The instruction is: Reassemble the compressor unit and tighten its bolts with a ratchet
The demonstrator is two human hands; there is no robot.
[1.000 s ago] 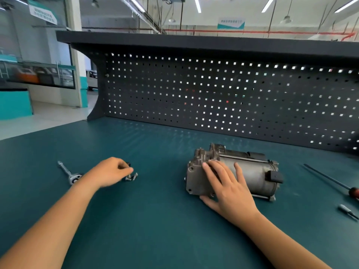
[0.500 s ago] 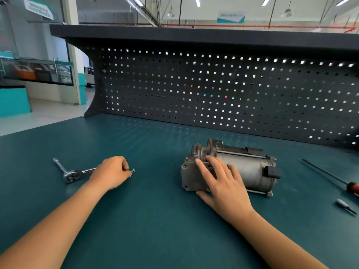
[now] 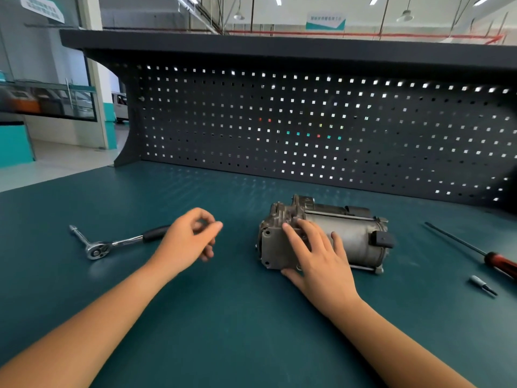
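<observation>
The grey metal compressor unit [image 3: 361, 239] lies on its side on the green bench mat [image 3: 237, 317], right of centre. My right hand [image 3: 319, 261] rests on its left end block with fingers spread and straight, thumb against the near face. My left hand [image 3: 186, 242] hovers just above the mat to the compressor's left, fingertips curled and pinched together; whatever it holds is hidden inside the fingers, and no loose bolts show on the mat. The chrome ratchet [image 3: 112, 245] with an extension bar lies at the left, its black grip partly behind my left hand.
A red-handled screwdriver [image 3: 498, 261] and a small driver bit [image 3: 481, 284] lie at the right edge of the mat. A dark pegboard [image 3: 307, 130] with a shelf on top walls off the back of the bench.
My left hand closed over the small bolts beside the ratchet handle, lifted and moved right toward the compressor; the bolts are gone from the mat. My right hand stayed on the compressor.
</observation>
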